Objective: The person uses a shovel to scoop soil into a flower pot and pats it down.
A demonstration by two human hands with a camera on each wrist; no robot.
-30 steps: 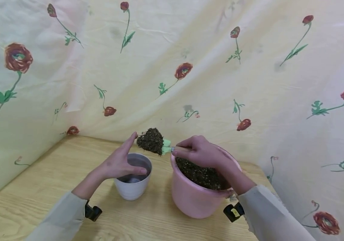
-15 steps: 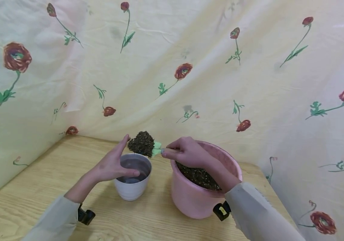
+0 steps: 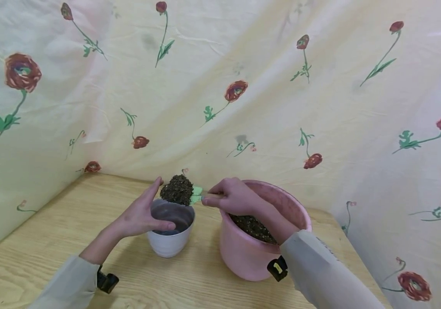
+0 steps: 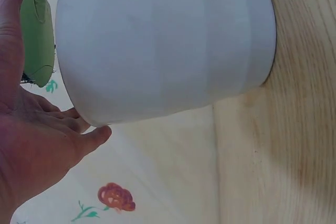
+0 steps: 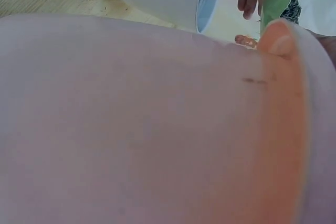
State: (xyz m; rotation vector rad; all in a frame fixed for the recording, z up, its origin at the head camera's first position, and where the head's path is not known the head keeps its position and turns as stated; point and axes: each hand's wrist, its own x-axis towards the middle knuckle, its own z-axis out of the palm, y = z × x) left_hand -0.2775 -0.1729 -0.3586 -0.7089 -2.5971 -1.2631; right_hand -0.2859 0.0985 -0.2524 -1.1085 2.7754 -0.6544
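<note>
My right hand (image 3: 236, 198) grips the wooden handle of a small garden trowel (image 3: 196, 195). Its green blade bears a heap of dark potting soil (image 3: 177, 190), held over the far rim of a white flower pot (image 3: 169, 246). The underside of the green trowel blade (image 4: 38, 43) shows beyond the fingers in the left wrist view. My left hand (image 3: 137, 218) is spread at the left of the pot, its thumb reaching over the opening and its fingers up beside the soil. No soil shows on the pot's visible inner wall.
A big pink bucket (image 3: 243, 257), partly filled with dark soil (image 3: 255, 227), stands right of the pot, under my right forearm. Both rest on a wood-grain table (image 3: 189, 283). Flower-printed cloth (image 3: 205, 107) hangs behind and at the sides.
The right hand has carried the loaded trowel leftward and slightly down, from between the two containers to over the white pot. My left hand has shifted a little left.
</note>
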